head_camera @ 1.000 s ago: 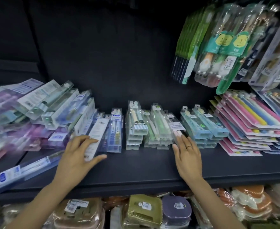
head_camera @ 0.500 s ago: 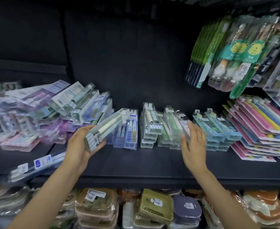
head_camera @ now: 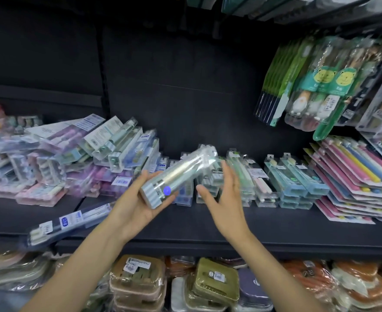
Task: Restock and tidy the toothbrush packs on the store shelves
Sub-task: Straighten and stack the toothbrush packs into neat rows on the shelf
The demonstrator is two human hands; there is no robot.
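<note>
Currently the left hand (head_camera: 136,208) grips a clear toothbrush pack (head_camera: 176,176), tilted above the dark shelf (head_camera: 275,224). Right hand (head_camera: 225,208) is open, fingers straight, just beside the pack, holding nothing.

Dim dark shelving, glare on plastic packaging, motion blur throughout, wide-angle bending at edges.

left hand (head_camera: 138,208) grips toothbrush pack (head_camera: 176,176) — right hand (head_camera: 226,206) beside, fingers straight
</note>
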